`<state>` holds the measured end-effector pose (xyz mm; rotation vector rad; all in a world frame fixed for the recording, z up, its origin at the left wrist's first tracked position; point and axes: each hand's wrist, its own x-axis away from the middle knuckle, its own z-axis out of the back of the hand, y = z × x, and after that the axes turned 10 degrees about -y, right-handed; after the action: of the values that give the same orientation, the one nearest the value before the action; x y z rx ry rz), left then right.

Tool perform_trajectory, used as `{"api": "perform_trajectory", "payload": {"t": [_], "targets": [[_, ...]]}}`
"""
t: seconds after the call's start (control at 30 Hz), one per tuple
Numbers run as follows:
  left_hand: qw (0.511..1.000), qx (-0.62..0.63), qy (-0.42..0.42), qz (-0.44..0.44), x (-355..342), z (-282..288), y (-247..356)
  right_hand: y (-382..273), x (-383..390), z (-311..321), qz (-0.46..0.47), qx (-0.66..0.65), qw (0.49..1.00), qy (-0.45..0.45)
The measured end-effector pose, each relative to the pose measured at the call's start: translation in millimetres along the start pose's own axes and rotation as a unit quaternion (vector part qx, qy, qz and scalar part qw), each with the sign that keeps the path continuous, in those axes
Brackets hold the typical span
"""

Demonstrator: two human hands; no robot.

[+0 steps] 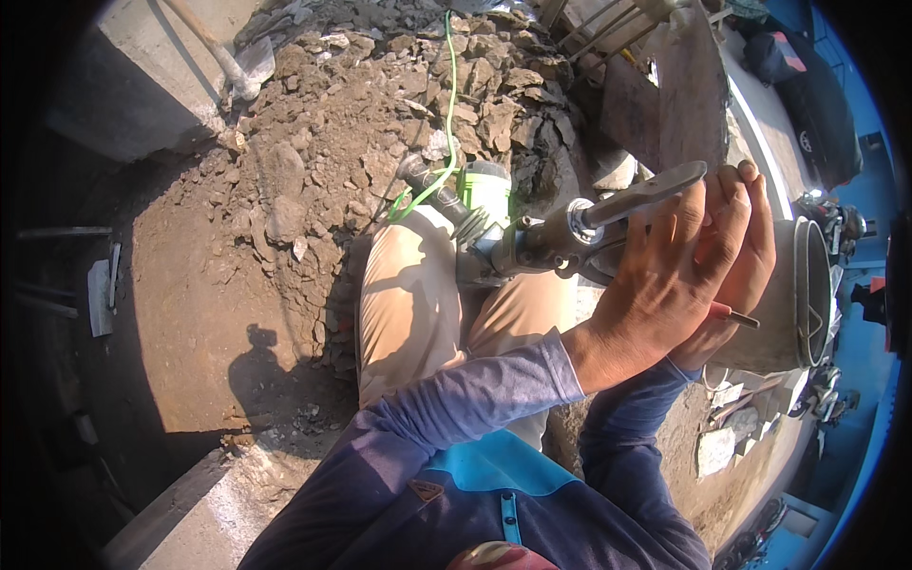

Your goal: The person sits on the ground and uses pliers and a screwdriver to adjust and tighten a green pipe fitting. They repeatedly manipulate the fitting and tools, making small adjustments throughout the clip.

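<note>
A demolition hammer with a green housing (486, 190) and a dark metal front end (541, 249) lies across my lap. From its silver collar a flat steel piece (651, 195) runs right, toward my hands. My left hand (651, 285) is in front, back of the hand up, fingers bent beside the steel. A slim red-handled tool (736, 316) with a metal tip sticks out between my hands, by the thumb side of my left. Behind it, my right hand (746, 256) is curled, mostly covered by the left; what its fingers press on is hidden.
A green cable (452, 85) runs from the hammer over broken rubble (323, 142). At right stands a grey bucket (784, 304). A concrete block (157, 76) and a wooden-handled tool (214, 46) are at far left. Upright boards (689, 95) and parked motorbikes (834, 218) are at right.
</note>
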<state>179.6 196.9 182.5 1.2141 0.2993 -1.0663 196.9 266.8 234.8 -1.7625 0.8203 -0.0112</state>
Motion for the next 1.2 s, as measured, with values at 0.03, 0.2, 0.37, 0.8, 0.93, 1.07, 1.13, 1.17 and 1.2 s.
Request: {"api": "perform_trajectory", "payload": {"t": [0.03, 0.2, 0.37, 0.8, 0.93, 1.07, 1.13, 1.17, 1.2], "targets": [[1.000, -0.001, -0.002, 0.000, 0, 0, 0, -1, 0, -5, -0.001, 0.024, 0.999, 0.031], [0.999, 0.017, 0.034, -0.013, 1, -1, -4, 4, -6, 54, -0.058, -0.032, 0.993, -0.095], [0.999, 0.044, 0.019, 0.001, 6, -1, -14, 0, -21, 88, -0.070, -0.256, 0.926, -0.269], [1.000, -0.003, 0.026, -0.010, 2, -3, -18, -24, 27, -14, 0.042, 0.022, 0.992, 0.119], [1.000, 0.011, 0.004, -0.017, 4, -2, -20, -24, 28, -12, 0.057, 0.029, 0.987, 0.148], [0.998, 0.054, -0.012, -0.038, 6, 1, -21, -26, 34, -11, 0.064, 0.043, 0.985, 0.151], [0.997, 0.068, -0.026, -0.041, 8, 3, -20, -26, 37, -9, 0.067, 0.051, 0.982, 0.168], [0.995, 0.082, -0.047, -0.042, 9, 2, -20, -26, 39, -8, 0.069, 0.053, 0.979, 0.183], [0.992, 0.097, -0.068, -0.044, 10, 1, -22, -26, 41, -7, 0.070, 0.056, 0.976, 0.197]]}}
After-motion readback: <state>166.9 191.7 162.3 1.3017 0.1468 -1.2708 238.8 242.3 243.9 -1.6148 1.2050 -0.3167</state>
